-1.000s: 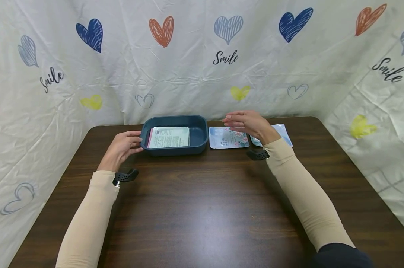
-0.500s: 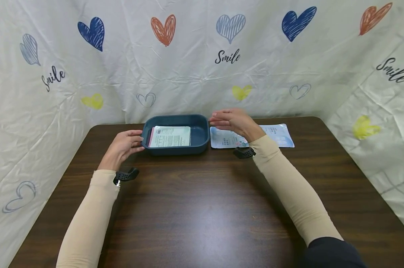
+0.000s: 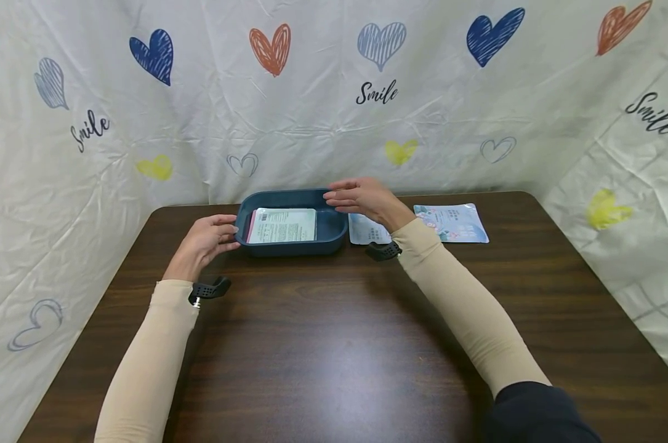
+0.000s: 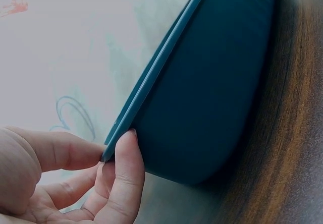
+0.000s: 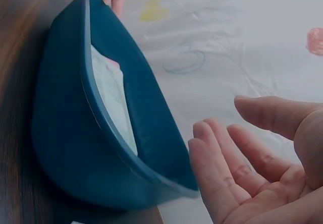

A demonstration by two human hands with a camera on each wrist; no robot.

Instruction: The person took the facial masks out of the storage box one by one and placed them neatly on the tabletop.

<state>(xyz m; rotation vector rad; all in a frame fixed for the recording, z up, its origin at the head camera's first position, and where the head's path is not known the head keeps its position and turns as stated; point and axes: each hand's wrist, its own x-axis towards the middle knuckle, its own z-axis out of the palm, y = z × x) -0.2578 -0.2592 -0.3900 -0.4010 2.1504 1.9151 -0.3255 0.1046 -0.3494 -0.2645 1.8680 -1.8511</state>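
A dark blue plastic basin [image 3: 289,248] stands at the table's back edge. Inside it lie flat sheet mask packets [image 3: 282,226], a pale printed one on top and a pink edge showing below. My left hand [image 3: 202,240] pinches the rim at the basin's left end; the left wrist view has thumb and fingers [image 4: 129,168] on either side of the rim. Over the right end hovers my right hand [image 3: 364,198], its fingers loosely extended and holding nothing. In the right wrist view this hand [image 5: 252,168] is beside the rim, apparently without contact.
Right of the basin, a light blue floral packet [image 3: 367,231] lies partly hidden under my right wrist. Another such packet [image 3: 458,223] lies farther right. The brown wooden table [image 3: 311,332] meets a white heart-printed cloth [image 3: 311,111] at the back.
My right hand has moved left, from above the light blue packets to the basin's right end, uncovering the farther packet. The left hand has stayed on the rim.
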